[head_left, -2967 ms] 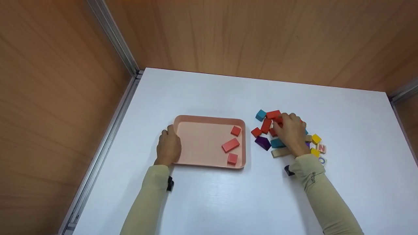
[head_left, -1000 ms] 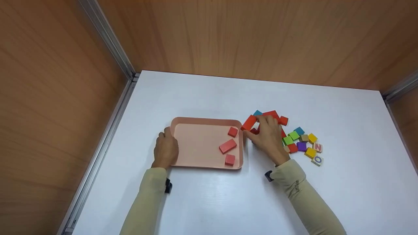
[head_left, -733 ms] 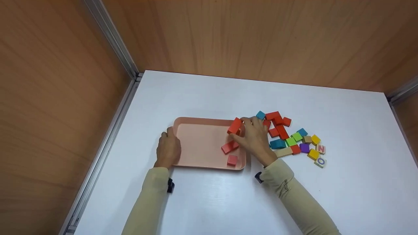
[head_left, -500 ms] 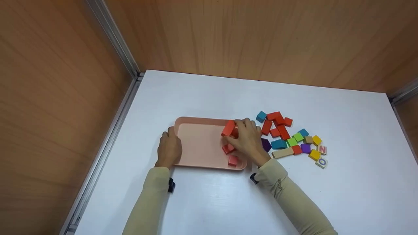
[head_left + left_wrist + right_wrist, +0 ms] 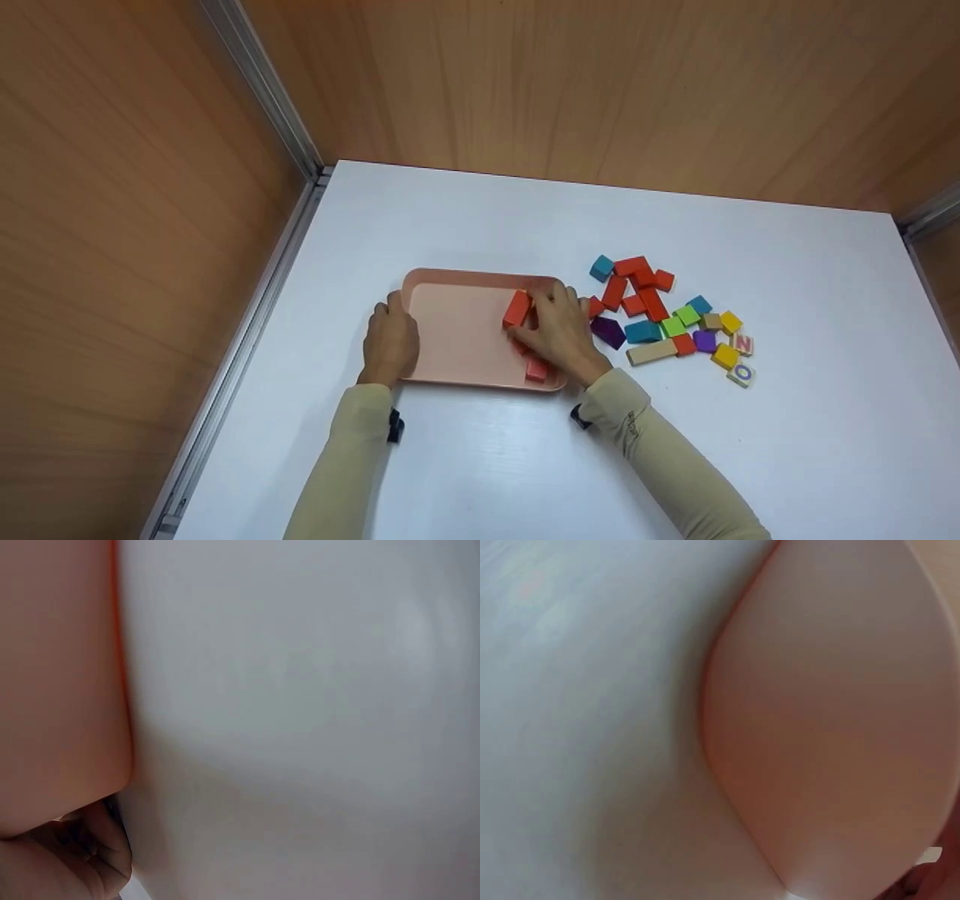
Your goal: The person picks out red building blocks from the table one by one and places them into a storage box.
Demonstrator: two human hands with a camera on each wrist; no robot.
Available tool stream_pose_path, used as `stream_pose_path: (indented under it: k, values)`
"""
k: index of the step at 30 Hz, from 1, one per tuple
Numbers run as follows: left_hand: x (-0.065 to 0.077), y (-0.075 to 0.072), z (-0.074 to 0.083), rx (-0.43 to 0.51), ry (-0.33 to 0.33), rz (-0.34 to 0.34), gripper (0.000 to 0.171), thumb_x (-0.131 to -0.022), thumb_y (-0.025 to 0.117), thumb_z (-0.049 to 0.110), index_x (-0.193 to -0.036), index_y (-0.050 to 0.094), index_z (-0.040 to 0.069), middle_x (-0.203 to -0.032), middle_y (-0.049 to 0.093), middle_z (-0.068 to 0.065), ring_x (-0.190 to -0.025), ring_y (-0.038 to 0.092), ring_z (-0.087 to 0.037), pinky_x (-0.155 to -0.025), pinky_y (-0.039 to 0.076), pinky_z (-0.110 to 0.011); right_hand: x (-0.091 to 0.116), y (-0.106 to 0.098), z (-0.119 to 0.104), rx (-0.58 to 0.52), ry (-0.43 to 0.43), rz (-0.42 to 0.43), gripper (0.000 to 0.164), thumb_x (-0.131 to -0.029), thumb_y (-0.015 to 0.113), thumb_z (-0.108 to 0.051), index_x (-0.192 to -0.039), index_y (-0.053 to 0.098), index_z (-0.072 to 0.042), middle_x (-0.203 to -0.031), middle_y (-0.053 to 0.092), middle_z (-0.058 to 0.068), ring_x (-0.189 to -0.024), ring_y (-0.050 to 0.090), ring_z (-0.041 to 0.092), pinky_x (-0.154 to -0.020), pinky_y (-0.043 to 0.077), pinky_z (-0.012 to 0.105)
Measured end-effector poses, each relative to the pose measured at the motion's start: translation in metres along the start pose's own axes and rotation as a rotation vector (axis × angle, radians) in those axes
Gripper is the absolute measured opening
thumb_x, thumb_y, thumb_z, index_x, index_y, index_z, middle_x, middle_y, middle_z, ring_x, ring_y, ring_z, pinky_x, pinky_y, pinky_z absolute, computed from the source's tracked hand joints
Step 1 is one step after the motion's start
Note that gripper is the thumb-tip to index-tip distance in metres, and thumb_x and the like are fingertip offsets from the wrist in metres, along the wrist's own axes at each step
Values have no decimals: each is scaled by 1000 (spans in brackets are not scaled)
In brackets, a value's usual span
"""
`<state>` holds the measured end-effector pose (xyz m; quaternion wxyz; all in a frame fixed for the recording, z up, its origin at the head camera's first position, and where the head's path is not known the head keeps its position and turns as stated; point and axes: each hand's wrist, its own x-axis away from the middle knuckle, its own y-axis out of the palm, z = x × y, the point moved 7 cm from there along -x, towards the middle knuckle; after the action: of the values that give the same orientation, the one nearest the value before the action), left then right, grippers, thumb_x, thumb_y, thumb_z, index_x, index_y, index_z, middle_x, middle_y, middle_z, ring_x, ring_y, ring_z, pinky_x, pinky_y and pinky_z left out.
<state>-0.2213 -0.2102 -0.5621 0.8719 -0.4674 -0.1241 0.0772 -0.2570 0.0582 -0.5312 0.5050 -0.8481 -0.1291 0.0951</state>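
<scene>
Pinching a red rectangular block (image 5: 517,308), the right hand (image 5: 559,324) has its grip over the pink tray (image 5: 456,330)! Just nearside, a red cube (image 5: 536,370); right, a purple block (image 5: 608,332) on the surface (image 5: 480,465); across left, the left hand (image 5: 390,341) holds the tray's rim; farther right, an N-lettered block (image 5: 742,344).

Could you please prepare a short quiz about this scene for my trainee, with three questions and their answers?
1. What colour is the block that the right hand pinches?
2. True or false: the purple block lies inside the tray.
3. Which is at the tray's left edge?
A) right hand
B) left hand
C) neither

Key:
1. Red.
2. False; it lies on the table, right of the tray.
3. B.
</scene>
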Motion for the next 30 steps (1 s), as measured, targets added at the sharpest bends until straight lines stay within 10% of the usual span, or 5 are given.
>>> stream_pose_path:
  k: [15,30]
  values:
    - [1,-1,4,-38,45,12,41,-107,36,13,-145,31,1,-114,49,-22,-104,54,-36,-82,49,-48,2,2,3,29,-16,-6,75,-84,76,-53,-141,53,-10,-132,50,13,-115,43,30,-89,30,45]
    - [0,-2,3,-29,28,7,43,-106,37,14,-147,31,1,-114,48,-21,-105,53,-35,-84,48,-49,-3,-53,57,-30,45,202,50,-92,74,-34,-131,60,-7,-111,59,13,-103,50,29,-87,33,47]
